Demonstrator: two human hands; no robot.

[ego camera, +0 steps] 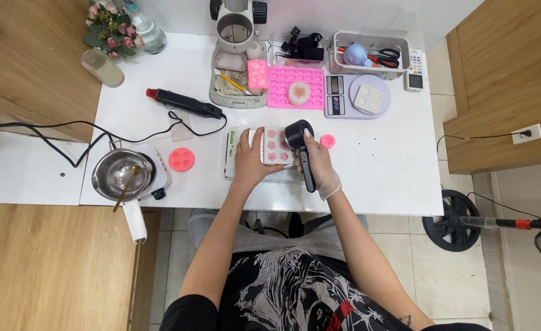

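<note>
On the white table (375,159), a black heat tool (299,147) is gripped firmly by the gloved right hand (321,168) over a white mould (276,147) whose cavities are already filled pink, steadied under the flat, open left hand (250,162).

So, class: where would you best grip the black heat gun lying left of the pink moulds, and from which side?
Grip the heat gun around its black body, mid-length, coming from above. It lies flat; its red tip points left, best avoided, and the cord leaves the right end.
</note>
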